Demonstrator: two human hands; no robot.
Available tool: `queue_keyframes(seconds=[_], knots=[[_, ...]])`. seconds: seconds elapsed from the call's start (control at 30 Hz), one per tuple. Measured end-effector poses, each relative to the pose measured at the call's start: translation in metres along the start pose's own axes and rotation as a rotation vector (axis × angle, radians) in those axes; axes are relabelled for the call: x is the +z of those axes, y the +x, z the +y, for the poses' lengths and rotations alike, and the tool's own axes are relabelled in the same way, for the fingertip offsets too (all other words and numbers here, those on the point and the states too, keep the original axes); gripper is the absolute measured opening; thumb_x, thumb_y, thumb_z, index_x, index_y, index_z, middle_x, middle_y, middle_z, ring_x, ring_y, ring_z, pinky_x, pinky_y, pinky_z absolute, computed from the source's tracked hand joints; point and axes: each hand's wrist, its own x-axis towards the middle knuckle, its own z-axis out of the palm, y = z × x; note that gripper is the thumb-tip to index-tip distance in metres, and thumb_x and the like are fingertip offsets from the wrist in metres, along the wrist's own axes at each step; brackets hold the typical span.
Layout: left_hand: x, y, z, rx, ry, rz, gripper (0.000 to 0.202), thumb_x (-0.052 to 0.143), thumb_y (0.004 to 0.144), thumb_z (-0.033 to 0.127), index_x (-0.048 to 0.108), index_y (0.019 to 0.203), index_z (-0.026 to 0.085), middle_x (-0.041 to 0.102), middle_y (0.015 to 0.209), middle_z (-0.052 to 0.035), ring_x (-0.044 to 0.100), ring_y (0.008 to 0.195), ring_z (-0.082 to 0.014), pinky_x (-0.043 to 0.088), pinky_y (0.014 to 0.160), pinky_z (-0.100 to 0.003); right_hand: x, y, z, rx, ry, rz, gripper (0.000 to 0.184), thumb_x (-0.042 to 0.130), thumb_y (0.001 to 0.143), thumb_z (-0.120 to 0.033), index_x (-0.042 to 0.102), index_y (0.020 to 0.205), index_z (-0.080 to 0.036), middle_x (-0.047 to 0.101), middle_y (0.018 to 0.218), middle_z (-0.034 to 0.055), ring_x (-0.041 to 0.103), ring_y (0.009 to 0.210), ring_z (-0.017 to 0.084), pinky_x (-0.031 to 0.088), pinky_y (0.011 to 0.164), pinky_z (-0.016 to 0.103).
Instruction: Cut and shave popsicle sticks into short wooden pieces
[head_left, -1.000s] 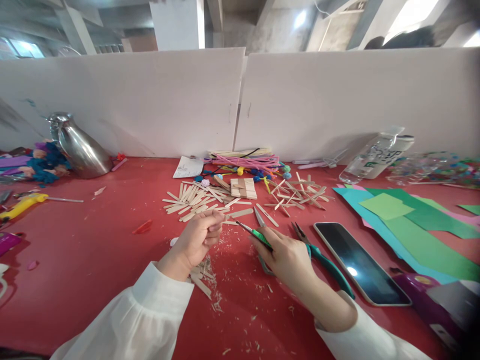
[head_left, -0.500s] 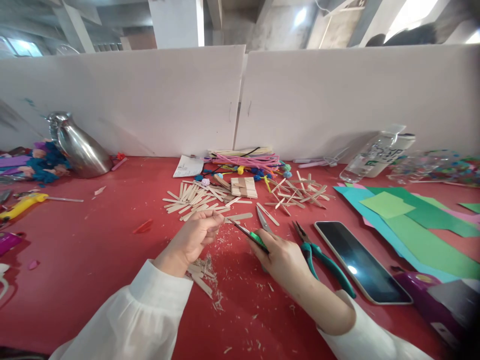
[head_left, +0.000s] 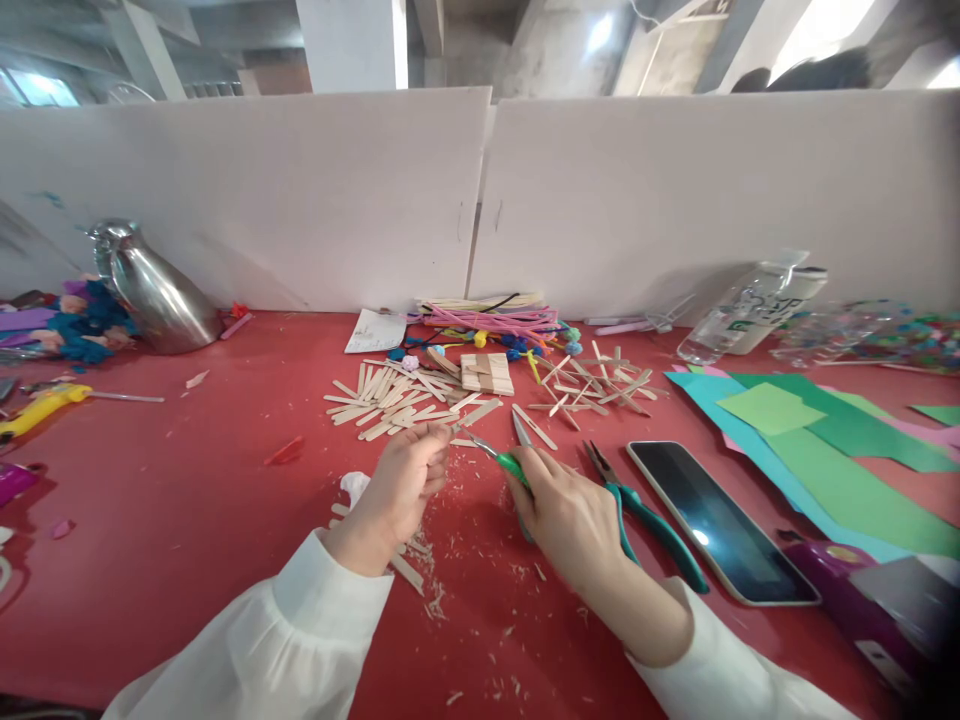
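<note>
My left hand [head_left: 401, 490] is closed in a pinch on a thin wooden craft stick [head_left: 472, 414] that points up and to the right. My right hand [head_left: 566, 515] is wrapped round green-handled scissors [head_left: 504, 460], whose blades meet the stick just beside my left fingertips. Wood shavings and cut stick pieces [head_left: 409, 570] lie on the red table [head_left: 187, 520] under and between my hands. Both sleeves are white.
A pile of craft sticks [head_left: 382, 395], crossed stick stars [head_left: 600, 385] and pipe cleaners [head_left: 495, 322] lie beyond the hands. Teal pliers [head_left: 645, 515], a phone [head_left: 712, 520], coloured paper [head_left: 825, 440] and a lying bottle [head_left: 750, 310] are at right. A steel jug [head_left: 154, 290] stands at left.
Both hands have drawn slightly closer together. The scissors' blades have moved left onto the stick by my left fingertips.
</note>
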Motion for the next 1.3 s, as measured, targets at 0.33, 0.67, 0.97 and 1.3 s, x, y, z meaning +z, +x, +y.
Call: queue_keyframes(seconds=[0.33,0.67,0.97,1.3], knots=[[-0.007,0.004,0.006,0.035,0.09,-0.074,0.027,0.065,0.068,0.025,0.041,0.06,0.016,0.024,0.05,0.0091,0.017,0.042,-0.0019,0.009,0.039,-0.016,-0.004,0.005,0.01,0.13,0.459,-0.214,0.03,0.038,0.087,-0.038,0.045,0.062,-0.023,0.052,0.041,-0.0045,0.053,0.036,0.013,0.031,0.039,0.018],[-0.008,0.002,0.01,0.031,0.098,-0.124,0.032,0.068,0.066,0.028,0.038,0.06,0.017,0.023,0.049,0.0097,0.014,0.042,-0.0023,0.008,0.038,-0.016,-0.001,0.004,0.011,0.027,0.352,-0.096,0.04,0.03,0.093,-0.042,0.051,0.067,-0.021,0.054,0.044,-0.0029,0.054,0.037,0.012,0.031,0.039,0.019],[-0.011,0.003,0.015,0.019,0.141,-0.116,0.021,0.065,0.064,0.025,0.046,0.061,0.016,0.023,0.047,0.0104,0.013,0.04,-0.0017,0.007,0.039,-0.017,0.0,0.003,0.011,-0.011,0.333,-0.126,0.038,0.03,0.093,-0.039,0.053,0.07,-0.021,0.058,0.047,-0.0016,0.058,0.04,0.014,0.032,0.04,0.02],[-0.01,0.001,0.013,-0.023,0.149,-0.09,0.024,0.066,0.065,0.029,0.046,0.064,0.015,0.024,0.048,0.0104,0.014,0.041,-0.0013,0.006,0.039,-0.018,0.004,0.0,0.002,-0.045,0.185,-0.018,0.047,0.022,0.096,-0.036,0.051,0.065,-0.019,0.059,0.047,-0.0005,0.055,0.036,0.011,0.026,0.037,0.021]])
